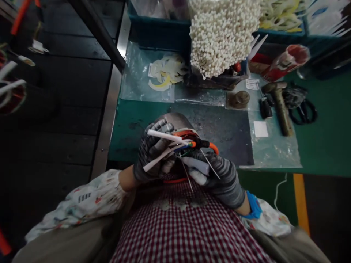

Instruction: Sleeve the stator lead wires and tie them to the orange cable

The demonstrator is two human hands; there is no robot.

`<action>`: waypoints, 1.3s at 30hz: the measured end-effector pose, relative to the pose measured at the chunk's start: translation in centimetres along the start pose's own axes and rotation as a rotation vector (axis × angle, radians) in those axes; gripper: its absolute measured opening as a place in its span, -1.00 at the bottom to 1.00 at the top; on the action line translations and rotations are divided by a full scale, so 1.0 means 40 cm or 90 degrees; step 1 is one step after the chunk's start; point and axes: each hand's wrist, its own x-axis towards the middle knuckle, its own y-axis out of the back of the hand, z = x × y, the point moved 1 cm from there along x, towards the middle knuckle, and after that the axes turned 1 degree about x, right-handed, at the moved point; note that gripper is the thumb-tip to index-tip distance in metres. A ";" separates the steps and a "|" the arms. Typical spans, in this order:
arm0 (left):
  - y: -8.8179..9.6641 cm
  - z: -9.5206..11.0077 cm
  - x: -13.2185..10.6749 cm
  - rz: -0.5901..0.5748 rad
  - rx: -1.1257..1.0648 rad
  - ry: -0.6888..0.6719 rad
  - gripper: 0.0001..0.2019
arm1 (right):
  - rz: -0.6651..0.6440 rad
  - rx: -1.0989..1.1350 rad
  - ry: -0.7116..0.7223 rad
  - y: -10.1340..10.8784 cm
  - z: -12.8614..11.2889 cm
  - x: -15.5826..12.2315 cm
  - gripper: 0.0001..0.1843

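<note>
A motor stator (177,118) with a round metal body and copper-coloured windings is held close to my checked apron. My gloved left hand (155,151) is closed around its left side. White sleeved leads (161,136) stick out across that hand. An orange cable (214,148) with a black collar comes out at the right, beside coloured wires at the winding. My gloved right hand (223,179) is closed at the lower right, with thumb and fingers around a pale flat sleeve (199,165). Thin white cable-tie tails (210,164) hang there. The fingertips are partly hidden.
The green bench (326,138) carries a dark mat (219,128) and a bag of yellowish sleeves (168,73). A heap of small white pieces (223,36) stands at the back. A hammer (281,107), screwdriver (265,106), black-handled scissors (303,111) and red can (286,62) are at right.
</note>
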 end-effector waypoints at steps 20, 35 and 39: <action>-0.025 0.042 0.205 -0.219 0.040 -0.085 -0.52 | 0.012 -0.171 -0.058 0.080 0.017 0.022 -0.76; -0.147 0.026 0.405 -0.386 0.063 0.002 -0.48 | 0.130 -0.402 -0.069 0.097 0.088 0.066 -0.66; -0.173 -0.001 0.422 -0.410 0.073 0.036 -0.51 | 0.136 -0.377 -0.056 0.097 0.086 0.071 -0.68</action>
